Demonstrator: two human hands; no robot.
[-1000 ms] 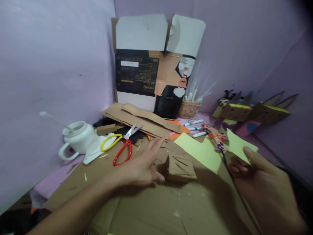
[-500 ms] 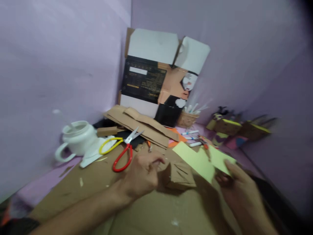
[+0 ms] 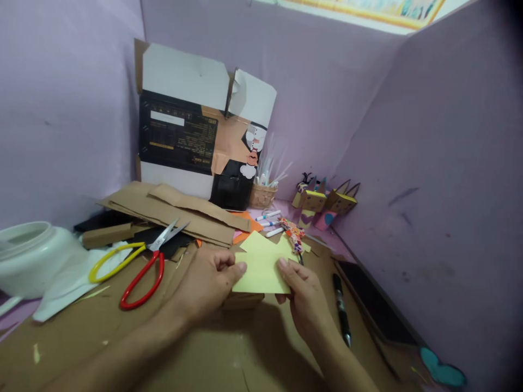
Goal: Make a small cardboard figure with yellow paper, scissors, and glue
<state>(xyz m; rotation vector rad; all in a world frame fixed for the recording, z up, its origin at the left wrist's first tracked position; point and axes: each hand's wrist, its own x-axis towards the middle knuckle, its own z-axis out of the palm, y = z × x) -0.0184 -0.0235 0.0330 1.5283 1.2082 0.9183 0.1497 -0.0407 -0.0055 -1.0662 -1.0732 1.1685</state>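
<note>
A small piece of pale yellow paper is stretched between both hands at the middle of the view. My left hand pinches its left edge, thumb on top. My right hand grips the right edge the same way. Just below and behind the paper, a small brown cardboard box shows only its lower front; the rest is hidden. More yellow paper lies behind the held piece. Left of my left hand rest open scissors with one yellow and one red handle.
A white pot stands at the left. Brown cardboard strips lie before a printed, unfolded box. Markers, a basket of sticks and cardboard animal figures are behind. A black pen and a dark flat slab lie right.
My left hand, formerly free beside the small box, has taken the paper's left edge. My right hand has brought the paper leftward over the box. The head view has turned right.
</note>
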